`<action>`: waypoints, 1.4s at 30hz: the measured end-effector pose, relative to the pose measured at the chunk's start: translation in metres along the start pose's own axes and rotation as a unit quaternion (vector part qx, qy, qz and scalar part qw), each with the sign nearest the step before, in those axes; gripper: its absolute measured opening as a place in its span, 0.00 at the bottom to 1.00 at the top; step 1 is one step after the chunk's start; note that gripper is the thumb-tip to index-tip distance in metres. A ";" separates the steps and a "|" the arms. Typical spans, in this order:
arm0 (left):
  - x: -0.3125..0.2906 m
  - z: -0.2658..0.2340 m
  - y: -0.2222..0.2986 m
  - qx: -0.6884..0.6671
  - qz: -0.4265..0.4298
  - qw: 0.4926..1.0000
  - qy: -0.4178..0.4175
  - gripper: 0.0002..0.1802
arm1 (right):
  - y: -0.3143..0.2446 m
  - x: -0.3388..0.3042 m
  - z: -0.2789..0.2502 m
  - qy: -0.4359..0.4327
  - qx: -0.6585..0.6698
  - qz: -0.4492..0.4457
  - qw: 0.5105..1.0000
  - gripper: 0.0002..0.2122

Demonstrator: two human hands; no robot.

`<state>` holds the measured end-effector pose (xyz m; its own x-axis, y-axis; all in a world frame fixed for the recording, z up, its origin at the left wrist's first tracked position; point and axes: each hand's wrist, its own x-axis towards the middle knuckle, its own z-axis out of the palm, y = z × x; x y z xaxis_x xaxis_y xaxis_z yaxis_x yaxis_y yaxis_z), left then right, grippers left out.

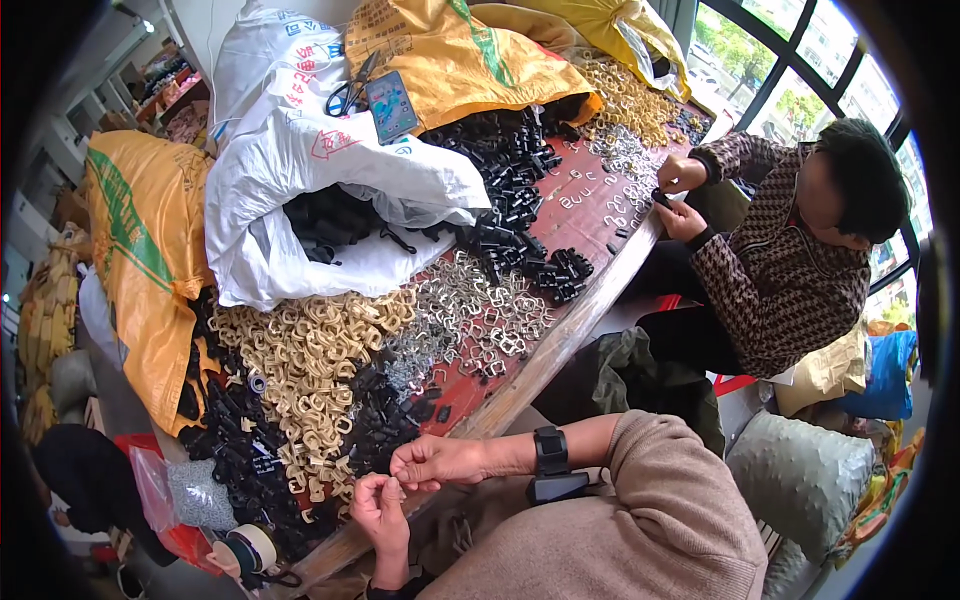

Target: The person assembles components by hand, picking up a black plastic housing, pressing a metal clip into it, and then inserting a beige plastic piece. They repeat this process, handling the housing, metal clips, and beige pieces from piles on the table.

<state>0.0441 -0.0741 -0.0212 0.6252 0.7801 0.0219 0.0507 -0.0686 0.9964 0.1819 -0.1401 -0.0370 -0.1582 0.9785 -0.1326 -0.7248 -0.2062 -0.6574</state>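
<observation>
At the table's near edge my left hand (380,508) and my right hand (437,462) meet, their fingertips pinched together. Something tiny and pale may be between them, too small to make out. Both hands are closed, just above the wooden edge strip (525,385). Closest to them on the table are small black plastic parts (375,425) and a heap of tan plastic buckle-like pieces (300,385). Beyond my right hand lie silvery wire loops (490,310) scattered on the red tabletop (465,398).
A white sack (260,220) of black parts lies open mid-table, with scissors (350,90) and a phone (391,107) on it. Orange sacks (150,250) stand behind and left. A co-worker (780,230) handles a small black part at the right. Tape rolls (250,548) sit lower left.
</observation>
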 end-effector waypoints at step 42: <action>0.083 -0.088 0.020 -0.097 -0.116 0.984 0.090 0.09 | -0.006 -0.009 -0.024 0.071 -0.243 -0.082 0.964 0.07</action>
<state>0.0283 0.0438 0.0078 0.4654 0.8596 -0.2109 0.0151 0.2305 0.9730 0.2039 -0.1475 -0.0494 0.0506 0.9958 -0.0759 -0.3263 -0.0553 -0.9436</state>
